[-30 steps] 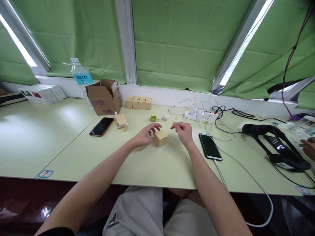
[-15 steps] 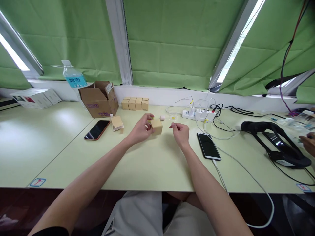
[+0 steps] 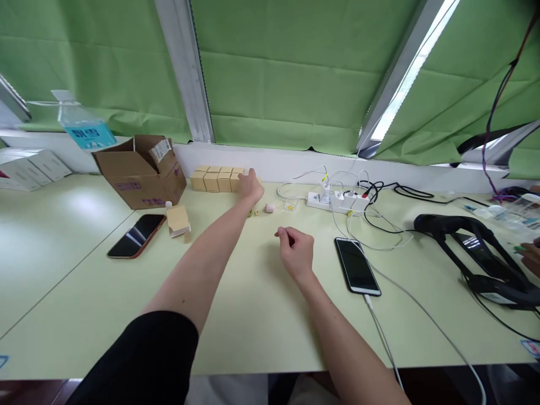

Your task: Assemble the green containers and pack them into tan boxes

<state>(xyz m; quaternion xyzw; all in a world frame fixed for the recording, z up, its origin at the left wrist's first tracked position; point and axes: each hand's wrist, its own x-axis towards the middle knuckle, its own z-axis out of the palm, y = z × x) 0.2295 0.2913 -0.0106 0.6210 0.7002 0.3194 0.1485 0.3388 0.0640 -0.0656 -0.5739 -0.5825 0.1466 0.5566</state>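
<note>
My left hand (image 3: 252, 187) reaches to the right end of a row of small brown cardboard boxes (image 3: 211, 181) by the wall. Its fingers are closed around a small cardboard box (image 3: 260, 181), mostly hidden behind the hand. Below the wrist lie a tiny yellowish piece (image 3: 256, 213) and a small pale pink cylinder (image 3: 269, 208). Beside them is a small clear item with a yellow centre (image 3: 290, 206). My right hand (image 3: 297, 251) hovers over the table with fingers curled together; anything inside them is hidden.
At the left are an opened small box (image 3: 178, 220), a phone (image 3: 137, 236), a large open carton (image 3: 141, 183) and a water bottle (image 3: 86, 126). At the right, a power strip (image 3: 337, 201), a charging phone (image 3: 358, 264) and a black headset (image 3: 481, 259); another person's hand (image 3: 530, 256) shows at the edge.
My left hand has carried the small box from mid-table to the row's right end. My right hand stays curled in nearly the same place. The view has shifted slightly.
</note>
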